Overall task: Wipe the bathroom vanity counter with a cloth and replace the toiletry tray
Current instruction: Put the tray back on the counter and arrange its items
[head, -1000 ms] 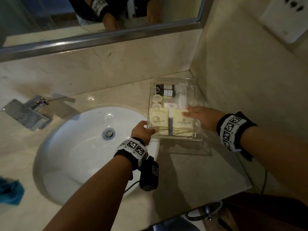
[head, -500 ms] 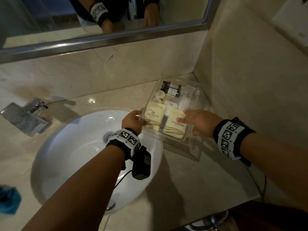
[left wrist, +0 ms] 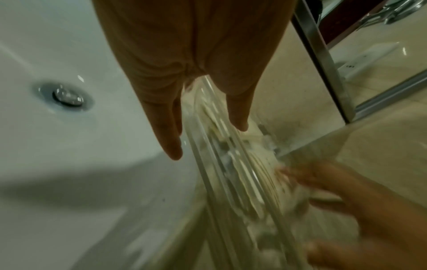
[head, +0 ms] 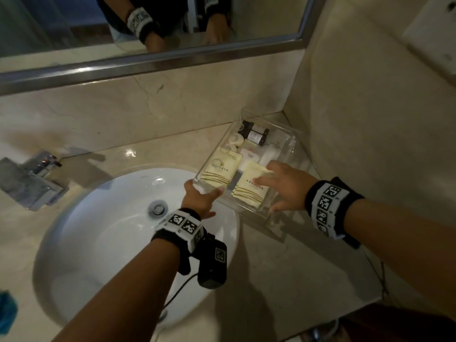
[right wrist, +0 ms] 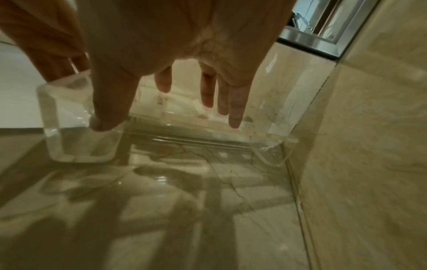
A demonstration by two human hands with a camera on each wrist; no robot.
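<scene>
The clear tray (head: 286, 154) is held by both hands at the counter's (head: 283, 267) right rear corner, beside the side wall (head: 370, 119) and just below the backsplash (head: 172, 107). It is turned at an angle to the walls, with its near left corner over the sink (head: 98, 230) rim. From the head view it cannot be told whether the tray rests on the counter or is slightly lifted; in the right wrist view its near wall (right wrist: 76, 135) is seen just over the marble.

The left hand (head: 199, 201) pinches the tray's near left corner, thumb on top of the rim and fingers beneath; in the left wrist view the tray edge (left wrist: 208, 146) is seen running between thumb and fingers (left wrist: 168, 135). The right hand (head: 286, 186) grips the tray's near right side: the thumb (right wrist: 108, 109) is pressed on the outside wall and the fingers (right wrist: 234, 109) are spread over the rim above the contents.

Inside the tray two cream packets (head: 219, 172) are laid side by side at the near end, with small dark-capped bottles (head: 256, 135) and small white round items (head: 234, 140) at the far end.

A chrome tap (head: 32, 178) is seen left of the sink, the drain (head: 158, 208) in the basin. A blue cloth (head: 7, 309) is lying at the far left edge, well apart from the tray. The wrists are reflected in the mirror (head: 259, 18) above.
</scene>
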